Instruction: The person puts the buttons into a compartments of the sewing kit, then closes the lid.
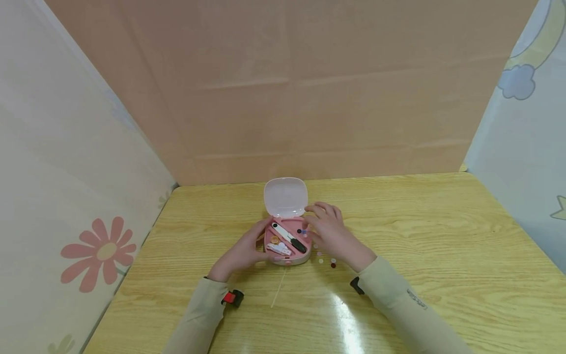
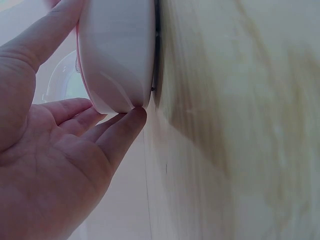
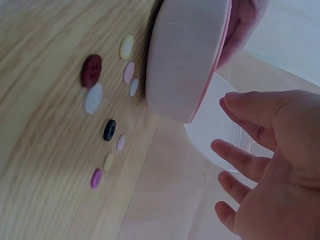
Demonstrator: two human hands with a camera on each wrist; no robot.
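Observation:
A small pink box (image 1: 287, 259) lies open on the wooden table, its clear lid (image 1: 285, 196) standing upright behind it. Inside are a black-and-white tool (image 1: 289, 237), a white clipper-like piece (image 1: 279, 249) and a small blue item (image 1: 302, 231). My left hand (image 1: 245, 251) holds the box's left side; in the left wrist view its thumb lies along the box (image 2: 117, 50) and the fingers (image 2: 120, 127) press the wall. My right hand (image 1: 328, 232) hovers at the box's right edge with fingers (image 3: 240, 157) spread and nothing in them, close to the box (image 3: 185, 60).
Several loose buttons lie on the table just right of the box, among them a dark red one (image 3: 91, 70), a white one (image 3: 93, 98) and a black one (image 3: 109, 129). A thin pale stick (image 1: 278, 287) lies in front. Cardboard and fabric walls close in the table (image 1: 442, 236).

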